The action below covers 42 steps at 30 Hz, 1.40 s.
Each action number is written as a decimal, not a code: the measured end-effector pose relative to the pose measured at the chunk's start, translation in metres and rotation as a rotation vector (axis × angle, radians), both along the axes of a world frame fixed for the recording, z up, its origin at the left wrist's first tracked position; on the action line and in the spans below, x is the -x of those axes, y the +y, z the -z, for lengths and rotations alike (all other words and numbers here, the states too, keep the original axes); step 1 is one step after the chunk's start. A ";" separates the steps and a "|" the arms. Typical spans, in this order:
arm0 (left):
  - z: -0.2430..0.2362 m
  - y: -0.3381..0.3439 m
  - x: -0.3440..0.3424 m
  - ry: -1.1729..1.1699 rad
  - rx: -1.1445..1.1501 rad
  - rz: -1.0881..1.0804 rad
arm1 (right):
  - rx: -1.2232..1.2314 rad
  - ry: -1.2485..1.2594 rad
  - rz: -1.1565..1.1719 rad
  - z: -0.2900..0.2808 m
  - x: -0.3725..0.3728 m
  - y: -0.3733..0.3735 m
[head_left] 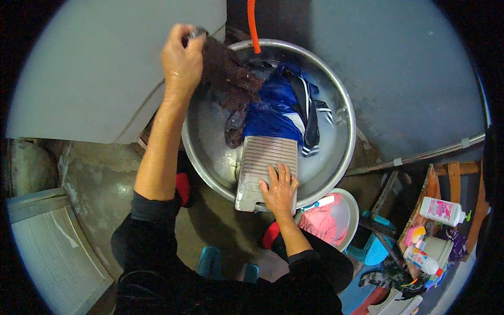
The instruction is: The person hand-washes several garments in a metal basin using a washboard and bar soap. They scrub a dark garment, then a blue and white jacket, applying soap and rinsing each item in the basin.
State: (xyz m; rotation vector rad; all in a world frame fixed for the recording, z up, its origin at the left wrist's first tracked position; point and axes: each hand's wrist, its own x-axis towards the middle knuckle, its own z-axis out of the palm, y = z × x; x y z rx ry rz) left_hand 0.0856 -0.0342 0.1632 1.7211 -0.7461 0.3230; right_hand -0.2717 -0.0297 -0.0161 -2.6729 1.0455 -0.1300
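Note:
My left hand (181,59) is raised over the far left rim of a large metal basin (347,142), closed around one end of a dark brown wet garment (226,68). The garment's other end hangs down into the basin. Its exact kind I cannot make out. A grey-beige washboard (269,157) leans on the basin's near rim, and my right hand (280,190) lies flat on its lower part, fingers spread. Against the board's upper end rests a blue garment (270,118) with dark, white-striped parts, sitting in cloudy water.
An orange hose (253,26) hangs over the far rim. Beside the basin at near right stands a white bowl (353,215) with pink cloth (320,220). Further right, a wooden rack (420,205) bears a white bottle (441,211) and several other items. Grey panels rise at the back.

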 end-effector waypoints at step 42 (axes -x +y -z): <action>0.126 0.044 0.080 -0.065 -1.220 0.228 | -0.029 -0.101 0.008 0.003 -0.001 0.004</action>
